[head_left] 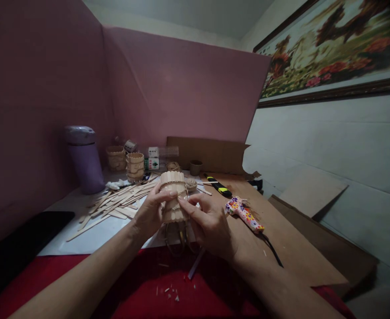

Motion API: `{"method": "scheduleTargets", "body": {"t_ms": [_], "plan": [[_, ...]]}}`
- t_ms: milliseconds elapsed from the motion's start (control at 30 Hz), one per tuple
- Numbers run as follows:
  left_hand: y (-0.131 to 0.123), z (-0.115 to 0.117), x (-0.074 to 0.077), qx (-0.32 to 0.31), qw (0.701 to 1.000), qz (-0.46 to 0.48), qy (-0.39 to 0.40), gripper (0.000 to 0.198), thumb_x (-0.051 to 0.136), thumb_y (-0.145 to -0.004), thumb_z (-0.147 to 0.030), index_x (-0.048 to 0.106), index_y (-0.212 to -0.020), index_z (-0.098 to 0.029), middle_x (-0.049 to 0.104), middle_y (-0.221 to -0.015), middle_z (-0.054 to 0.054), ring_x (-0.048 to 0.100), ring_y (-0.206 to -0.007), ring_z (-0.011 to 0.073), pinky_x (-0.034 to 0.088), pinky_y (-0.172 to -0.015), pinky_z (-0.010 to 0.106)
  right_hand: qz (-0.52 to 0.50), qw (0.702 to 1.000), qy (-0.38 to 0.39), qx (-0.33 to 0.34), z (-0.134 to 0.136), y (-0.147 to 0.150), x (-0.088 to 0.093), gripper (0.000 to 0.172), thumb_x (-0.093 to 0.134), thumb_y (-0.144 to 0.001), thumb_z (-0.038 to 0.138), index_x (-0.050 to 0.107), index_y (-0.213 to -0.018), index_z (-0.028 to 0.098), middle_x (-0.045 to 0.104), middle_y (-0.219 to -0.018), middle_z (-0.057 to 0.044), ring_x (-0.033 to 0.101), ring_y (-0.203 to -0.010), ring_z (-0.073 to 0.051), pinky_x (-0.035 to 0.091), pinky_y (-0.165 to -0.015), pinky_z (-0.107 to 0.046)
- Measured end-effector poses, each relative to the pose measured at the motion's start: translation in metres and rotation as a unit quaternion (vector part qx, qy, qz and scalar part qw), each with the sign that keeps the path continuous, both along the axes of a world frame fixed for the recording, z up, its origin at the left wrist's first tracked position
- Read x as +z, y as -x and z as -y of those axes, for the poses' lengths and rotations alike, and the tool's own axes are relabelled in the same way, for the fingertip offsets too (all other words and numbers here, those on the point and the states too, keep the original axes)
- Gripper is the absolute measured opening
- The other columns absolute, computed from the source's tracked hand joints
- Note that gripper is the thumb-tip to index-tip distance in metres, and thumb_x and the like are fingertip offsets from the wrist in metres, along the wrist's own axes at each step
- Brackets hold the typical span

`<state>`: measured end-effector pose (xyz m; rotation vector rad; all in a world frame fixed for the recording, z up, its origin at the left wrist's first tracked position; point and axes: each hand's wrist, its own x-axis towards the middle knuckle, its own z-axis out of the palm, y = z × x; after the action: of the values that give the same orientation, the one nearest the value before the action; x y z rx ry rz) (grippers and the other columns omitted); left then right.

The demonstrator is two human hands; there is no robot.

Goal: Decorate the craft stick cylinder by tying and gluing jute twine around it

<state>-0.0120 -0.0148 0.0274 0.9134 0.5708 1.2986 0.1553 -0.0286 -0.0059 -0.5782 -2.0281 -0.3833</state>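
My left hand [151,212] is wrapped round the left side of a small cup of upright craft sticks [173,213], with twine tied round it. From the right, my right hand [211,222] is closed, its thumb and forefinger pinched against the cup's side at the twine. Whether its fingertips hold the twine or only press on it cannot be made out. Below the cup hang loose loops of cord [175,243]. A ball of twine [191,184] sits just behind the cup, partly hidden by it.
Loose craft sticks [125,201] lie left. Behind them stand two stick cups [135,166] and a purple tumbler [87,164]. Clear plastic bottles [166,152] lie at the back. A utility knife [219,186] and a flower-patterned glue gun [246,215] rest on cardboard [281,239] at right.
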Motion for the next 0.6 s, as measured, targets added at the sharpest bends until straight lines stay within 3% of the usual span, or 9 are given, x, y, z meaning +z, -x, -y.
{"method": "scheduleTargets", "body": {"t_ms": [100,367,600], "plan": [[0.0001,0.0000,-0.0009,0.000,1.000,-0.005,0.003,0.039,0.074,-0.064,-0.011,0.063,-0.101,-0.014,0.073,-0.086,0.006,0.069,-0.067,0.0178,0.060,-0.061,0.030,-0.003,1.000,-0.003,0.005,-0.0004,0.0007,0.0008,0.039,0.048,-0.094,0.011,0.061,-0.130,0.018,0.065,-0.100,-0.011,0.062,-0.090,-0.020,0.059,-0.068,-0.031],[0.0011,-0.0017,-0.0040,-0.008,1.000,-0.006,-0.003,0.045,0.074,-0.065,-0.010,0.063,-0.109,-0.016,0.075,-0.093,0.007,0.070,-0.070,0.0195,0.060,-0.062,0.030,0.016,1.000,-0.007,-0.023,-0.0016,-0.0006,0.0020,0.032,0.048,-0.095,0.014,0.066,-0.121,0.017,0.063,-0.097,-0.010,0.062,-0.086,-0.018,0.057,-0.065,-0.029],[-0.0007,0.0013,-0.0019,-0.026,1.000,-0.001,-0.005,0.052,0.078,-0.063,-0.011,0.060,-0.113,-0.015,0.074,-0.090,0.007,0.070,-0.069,0.0195,0.060,-0.059,0.029,0.044,0.994,-0.078,-0.062,-0.0011,-0.0010,0.0074,0.026,0.049,-0.095,0.013,0.068,-0.112,0.016,0.064,-0.094,-0.009,0.061,-0.084,-0.017,0.055,-0.064,-0.026]]}}
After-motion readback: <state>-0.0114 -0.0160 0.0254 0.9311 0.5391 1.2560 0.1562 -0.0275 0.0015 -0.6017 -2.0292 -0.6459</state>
